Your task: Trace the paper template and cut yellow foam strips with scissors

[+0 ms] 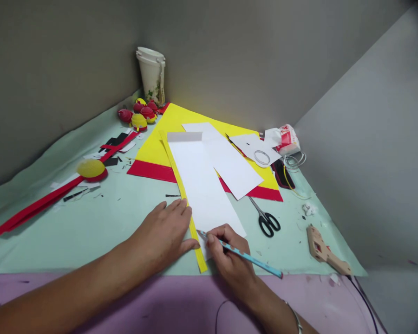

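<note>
My right hand [230, 257] is closed round a blue pencil [251, 260], whose tip touches the near end of a long white paper strip [202, 185]. My left hand [163, 232] lies flat with fingers together, pressing down beside a narrow yellow strip [181, 190] that runs along the white strip's left edge. Both strips lie on a pale green sheet [90, 222] and reach back onto a large yellow sheet [167, 127] with a red sheet [149, 170] under it.
Black-handled scissors [266, 218] lie right of the strips, a wooden glue gun [325, 250] further right. A second white sheet [230, 157], a paper cup [152, 76], red-and-yellow paper balls [139, 113], a long red strip [38, 204] and a crumpled packet [285, 139] lie around.
</note>
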